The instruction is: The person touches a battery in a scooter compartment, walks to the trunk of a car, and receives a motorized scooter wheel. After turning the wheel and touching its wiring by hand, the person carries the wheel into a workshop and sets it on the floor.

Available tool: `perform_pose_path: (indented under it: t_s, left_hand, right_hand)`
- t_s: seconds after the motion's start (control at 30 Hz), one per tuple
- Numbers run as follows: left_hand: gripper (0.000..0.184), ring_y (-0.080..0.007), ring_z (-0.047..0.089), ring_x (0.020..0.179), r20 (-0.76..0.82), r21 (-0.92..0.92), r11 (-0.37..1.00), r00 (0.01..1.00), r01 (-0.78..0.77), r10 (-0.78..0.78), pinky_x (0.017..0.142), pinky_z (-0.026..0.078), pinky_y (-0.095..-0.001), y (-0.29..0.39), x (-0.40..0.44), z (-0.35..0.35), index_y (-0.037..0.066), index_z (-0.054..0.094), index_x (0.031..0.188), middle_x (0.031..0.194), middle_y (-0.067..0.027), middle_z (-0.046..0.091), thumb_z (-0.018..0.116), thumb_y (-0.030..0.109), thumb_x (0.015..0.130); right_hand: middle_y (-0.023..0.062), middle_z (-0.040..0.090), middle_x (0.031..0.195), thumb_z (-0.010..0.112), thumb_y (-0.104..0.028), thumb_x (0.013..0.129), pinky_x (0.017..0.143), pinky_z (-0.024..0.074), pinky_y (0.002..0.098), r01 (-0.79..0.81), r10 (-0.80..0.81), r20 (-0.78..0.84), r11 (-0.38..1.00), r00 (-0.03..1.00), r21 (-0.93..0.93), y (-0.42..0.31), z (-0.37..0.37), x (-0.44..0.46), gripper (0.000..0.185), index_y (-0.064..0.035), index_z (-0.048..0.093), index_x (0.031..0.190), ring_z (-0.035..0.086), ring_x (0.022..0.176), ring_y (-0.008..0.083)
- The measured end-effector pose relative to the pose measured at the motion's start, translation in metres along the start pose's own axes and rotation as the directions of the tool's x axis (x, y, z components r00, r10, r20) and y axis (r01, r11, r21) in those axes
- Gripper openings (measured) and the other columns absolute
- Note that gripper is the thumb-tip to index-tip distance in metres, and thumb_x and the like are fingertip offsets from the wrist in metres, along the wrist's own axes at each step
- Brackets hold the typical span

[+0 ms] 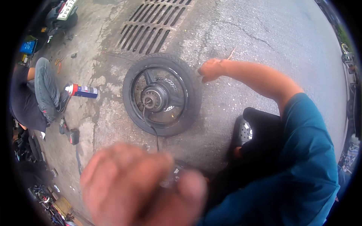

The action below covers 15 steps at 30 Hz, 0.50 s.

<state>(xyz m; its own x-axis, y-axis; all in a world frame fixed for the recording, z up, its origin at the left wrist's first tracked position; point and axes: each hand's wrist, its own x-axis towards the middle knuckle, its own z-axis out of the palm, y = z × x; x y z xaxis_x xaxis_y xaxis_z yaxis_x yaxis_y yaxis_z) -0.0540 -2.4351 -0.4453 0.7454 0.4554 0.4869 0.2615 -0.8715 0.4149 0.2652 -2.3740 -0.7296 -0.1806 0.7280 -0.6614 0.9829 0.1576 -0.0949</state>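
A black wheel with its tyre lies on the concrete, its hub facing up and a dark cable running from the centre toward the bottom. Beside the tyre's right edge is my right hand, fingers curled together; what they hold, if anything, is too small to name. A thin brownish stick shows just behind that wrist. Large and close to the camera, my left hand hangs blurred at the bottom centre, fingers bent, and covers the ground below the wheel.
A spray can stands left of the wheel, with a cordless power tool below it. At the far left sits another person in jeans. A drain grate lies above the wheel. My shoe is at right.
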Motion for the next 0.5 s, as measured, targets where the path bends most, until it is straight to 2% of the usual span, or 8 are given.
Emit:
perform_pose_path:
  t_s: [0.03, 0.17, 0.23, 0.27, 0.33, 0.4, 0.5]
  left_hand:
    - [0.023, -0.0262, 0.056, 0.073, -0.06, -0.024, 0.999, 0.997, 0.045, -0.046, 0.068, 0.047, -0.0409, 0.015, -0.005, -0.003, -0.002, 0.06, 0.083, 0.079, -0.0079, 0.06, 0.056, 0.02, 0.083]
    - [0.016, -0.0246, 0.054, 0.07, -0.025, 0.091, 0.966, 0.97, 0.243, -0.242, 0.061, 0.047, -0.0412, 0.07, 0.006, -0.015, 0.014, 0.054, 0.101, 0.087, -0.0093, 0.058, 0.041, 0.022, 0.095]
    - [0.017, -0.0239, 0.053, 0.07, 0.087, 0.087, 0.994, 0.994, 0.063, -0.07, 0.058, 0.047, -0.0407, 0.058, 0.003, -0.026, 0.017, 0.051, 0.104, 0.089, -0.0096, 0.057, 0.036, 0.023, 0.098]
    - [0.017, -0.0235, 0.053, 0.07, 0.167, 0.011, 0.986, 0.972, -0.169, 0.165, 0.057, 0.046, -0.0401, 0.028, -0.005, -0.042, 0.015, 0.05, 0.102, 0.089, -0.0095, 0.056, 0.035, 0.023, 0.098]
    - [0.015, -0.023, 0.054, 0.071, 0.254, -0.071, 0.966, 0.932, -0.247, 0.257, 0.056, 0.046, -0.039, 0.02, -0.001, -0.048, 0.012, 0.048, 0.102, 0.09, -0.0092, 0.054, 0.037, 0.02, 0.097]
    - [0.011, -0.0228, 0.054, 0.07, 0.311, -0.044, 0.998, 0.949, 0.054, -0.038, 0.055, 0.046, -0.0381, 0.045, 0.009, -0.047, 0.009, 0.048, 0.103, 0.09, -0.0089, 0.053, 0.043, 0.014, 0.095]
    - [0.023, -0.0222, 0.054, 0.07, 0.339, -0.089, 0.995, 0.938, -0.041, 0.069, 0.055, 0.047, -0.037, 0.032, 0.008, -0.053, 0.006, 0.047, 0.108, 0.089, -0.0098, 0.055, 0.049, -0.003, 0.087]
  right_hand:
    - [0.0161, 0.068, 0.101, 0.064, -0.04, 0.084, 0.085, 0.0504, 0.0433, 0.011, -0.011, -0.014, 1.0, 1.0, 0.006, -0.002, -0.001, 0.003, 0.043, -0.0051, 0.067, 0.108, 0.065, 0.1, 0.0328]
    - [0.0162, 0.068, 0.102, 0.064, -0.041, 0.082, 0.085, 0.0504, 0.0428, 0.038, -0.038, -0.043, 0.999, 0.998, 0.013, -0.004, 0.002, 0.011, 0.044, -0.0048, 0.067, 0.107, 0.065, 0.1, 0.0326]
    - [0.0163, 0.068, 0.102, 0.065, -0.041, 0.082, 0.085, 0.0505, 0.0425, 0.064, -0.064, -0.025, 0.998, 0.998, 0.02, -0.005, 0.002, 0.018, 0.044, -0.0046, 0.067, 0.107, 0.065, 0.1, 0.0327]
    - [0.0164, 0.068, 0.102, 0.065, -0.041, 0.082, 0.085, 0.0505, 0.0424, 0.059, -0.059, -0.016, 0.998, 0.998, 0.018, -0.001, 0.001, 0.016, 0.045, -0.0045, 0.067, 0.107, 0.065, 0.1, 0.0328]
    - [0.0164, 0.068, 0.102, 0.065, -0.042, 0.081, 0.085, 0.0505, 0.0425, 0.057, -0.056, -0.04, 0.998, 0.998, 0.022, -0.002, -0.005, 0.004, 0.045, -0.0045, 0.067, 0.106, 0.065, 0.1, 0.0328]
    - [0.0166, 0.068, 0.101, 0.065, -0.043, 0.081, 0.086, 0.0503, 0.0427, 0.053, -0.052, -0.043, 0.999, 0.998, 0.015, 0.0, -0.007, 0.001, 0.046, -0.0045, 0.067, 0.106, 0.065, 0.1, 0.0328]
    - [0.0168, 0.068, 0.1, 0.065, -0.043, 0.081, 0.086, 0.0502, 0.043, 0.045, -0.045, -0.034, 0.999, 0.998, 0.005, 0.004, 0.0, 0.009, 0.045, -0.005, 0.067, 0.107, 0.065, 0.1, 0.0328]
